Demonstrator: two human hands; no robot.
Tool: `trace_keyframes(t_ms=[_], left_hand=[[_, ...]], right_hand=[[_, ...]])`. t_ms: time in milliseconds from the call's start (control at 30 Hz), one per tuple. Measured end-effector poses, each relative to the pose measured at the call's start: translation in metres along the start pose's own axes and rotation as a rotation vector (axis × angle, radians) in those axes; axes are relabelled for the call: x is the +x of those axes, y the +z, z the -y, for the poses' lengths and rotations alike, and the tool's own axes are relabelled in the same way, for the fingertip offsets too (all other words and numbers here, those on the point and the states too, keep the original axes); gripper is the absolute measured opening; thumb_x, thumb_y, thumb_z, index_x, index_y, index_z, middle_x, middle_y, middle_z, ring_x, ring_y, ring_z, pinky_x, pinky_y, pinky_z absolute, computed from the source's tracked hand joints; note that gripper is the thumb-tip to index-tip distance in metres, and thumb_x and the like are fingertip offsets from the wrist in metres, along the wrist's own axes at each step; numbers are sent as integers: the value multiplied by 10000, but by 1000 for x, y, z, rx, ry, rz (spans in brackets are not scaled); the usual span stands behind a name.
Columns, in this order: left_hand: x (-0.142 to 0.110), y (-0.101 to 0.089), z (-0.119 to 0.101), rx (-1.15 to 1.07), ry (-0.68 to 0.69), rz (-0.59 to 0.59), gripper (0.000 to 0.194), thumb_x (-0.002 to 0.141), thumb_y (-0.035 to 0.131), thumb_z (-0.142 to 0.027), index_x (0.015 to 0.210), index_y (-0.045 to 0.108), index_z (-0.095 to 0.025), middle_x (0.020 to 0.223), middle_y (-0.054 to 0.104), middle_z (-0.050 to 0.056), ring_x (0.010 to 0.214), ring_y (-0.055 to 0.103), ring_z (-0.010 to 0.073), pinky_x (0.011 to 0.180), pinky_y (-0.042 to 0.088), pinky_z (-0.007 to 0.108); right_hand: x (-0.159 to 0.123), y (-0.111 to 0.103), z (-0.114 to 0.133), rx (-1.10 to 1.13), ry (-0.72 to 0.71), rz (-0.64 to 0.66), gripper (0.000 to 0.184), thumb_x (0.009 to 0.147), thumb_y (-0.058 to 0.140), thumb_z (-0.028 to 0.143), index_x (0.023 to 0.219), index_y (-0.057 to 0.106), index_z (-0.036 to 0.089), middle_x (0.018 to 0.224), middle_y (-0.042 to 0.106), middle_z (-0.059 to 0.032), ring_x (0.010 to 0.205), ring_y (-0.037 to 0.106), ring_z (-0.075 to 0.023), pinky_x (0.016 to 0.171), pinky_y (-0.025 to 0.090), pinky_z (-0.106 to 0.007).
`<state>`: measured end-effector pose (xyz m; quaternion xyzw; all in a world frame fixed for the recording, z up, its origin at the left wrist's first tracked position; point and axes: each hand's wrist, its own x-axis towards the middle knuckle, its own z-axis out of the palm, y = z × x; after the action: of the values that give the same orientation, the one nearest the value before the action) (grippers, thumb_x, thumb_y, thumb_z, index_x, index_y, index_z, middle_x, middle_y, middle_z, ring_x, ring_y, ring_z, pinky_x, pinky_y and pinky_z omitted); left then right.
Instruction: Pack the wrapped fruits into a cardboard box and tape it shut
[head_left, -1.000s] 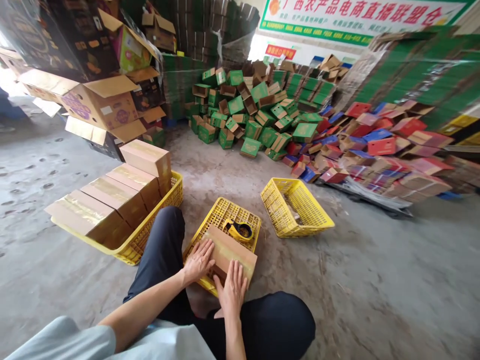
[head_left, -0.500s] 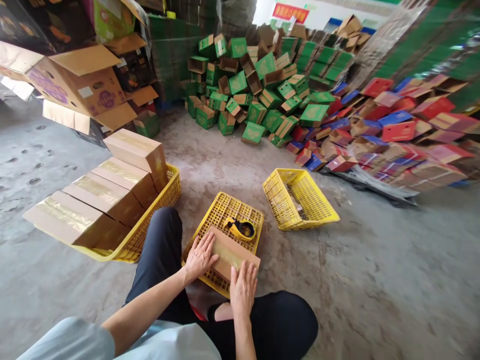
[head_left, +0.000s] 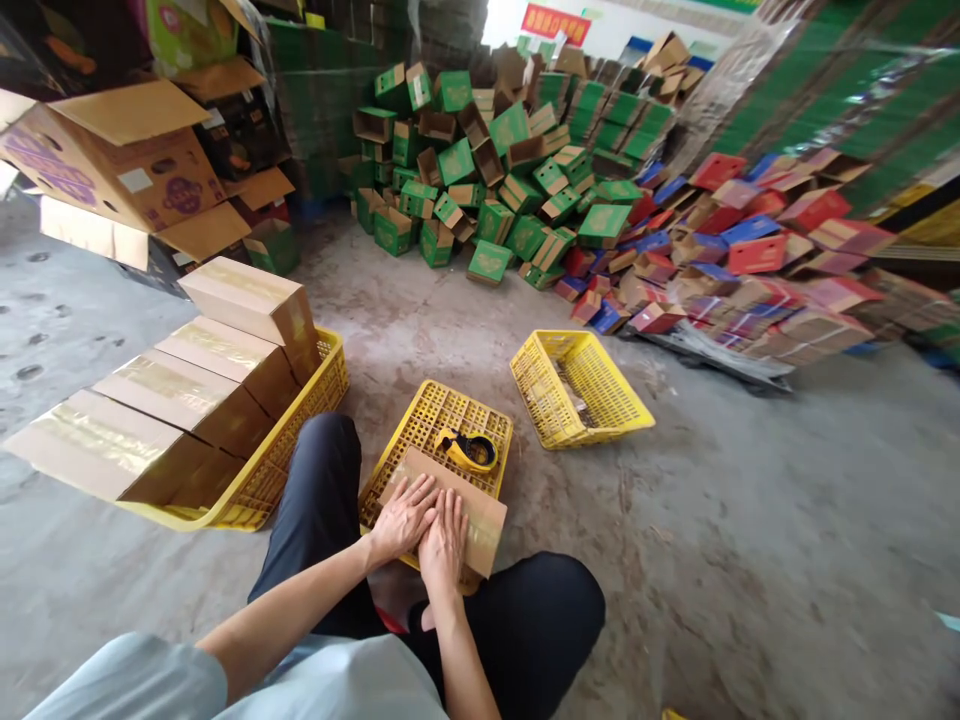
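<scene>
Left of frame: yellow crate (head_left: 289, 430), brown boxes (head_left: 202, 350) riding above rim; knee (head_left: 330, 440) bump could topple one. Lower centre: low crate (head_left: 424, 415), carton (head_left: 482, 517) on its near end; lopsided press could slide it off. Left hand (head_left: 403, 518), right hand (head_left: 443, 545): fingers straight, flat on carton, touching, gripping nothing. Tape dispenser (head_left: 463, 450) just beyond; carton shove could knock it. Hidden: left crate's far side, carton's underside; thumbs hard to make out.

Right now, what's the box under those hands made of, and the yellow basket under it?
The box: probably cardboard, plain brown and mostly dull, with flat sides and straight edges. The yellow basket: likely hard plastic, smooth-looking, because its stiff grid of holes looks moulded.
</scene>
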<state>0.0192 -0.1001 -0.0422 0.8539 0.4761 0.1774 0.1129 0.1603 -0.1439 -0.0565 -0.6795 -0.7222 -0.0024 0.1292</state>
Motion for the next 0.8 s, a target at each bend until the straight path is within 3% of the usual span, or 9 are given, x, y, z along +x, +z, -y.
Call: trace_keyframes(t_ms=[100,233,433,600,800], left_hand=[[1,-2,1,-15,20,2,512,1081,363,-393,1552,443,-206,1605,441,94,1504,380,244,1220,322,471],[-1,-6,6,-12,36,-2,527,1078,365,-455,1550,452,-239,1595,459,81,1488,409,245,1222,324,464],[-10,-6,18,59,-42,-75,690,1041,377,-588,1615,325,-208,1631,390,125,1523,339,303,1224,312,495],[-13,-3,18,96,-86,-87,818,1020,346,-655,1633,242,-124,1656,315,182,1543,283,333,1222,307,497],[-12,-8,19,112,-59,-49,890,1001,339,-694,1641,188,-95,1662,286,203,1557,235,349,1225,289,507]], right_hand=[[1,4,7,8,-23,-45,577,1032,269,192,1600,344,123,1579,467,-182,1506,357,-323,1185,309,-544],[-3,-1,4,16,-3,-32,565,1057,287,283,1605,340,155,1589,460,-159,1505,364,-306,1198,301,-525],[-17,-16,-42,-17,157,-73,649,1078,267,491,1618,301,133,1614,401,-195,1495,357,-386,1158,320,-632],[-25,-14,-75,87,154,-140,769,1058,305,565,1642,165,85,1674,259,-217,1530,286,-373,1168,395,-527],[-21,-14,-78,187,117,-127,775,1063,307,548,1653,67,106,1694,192,-219,1520,332,-336,1179,407,-464]])
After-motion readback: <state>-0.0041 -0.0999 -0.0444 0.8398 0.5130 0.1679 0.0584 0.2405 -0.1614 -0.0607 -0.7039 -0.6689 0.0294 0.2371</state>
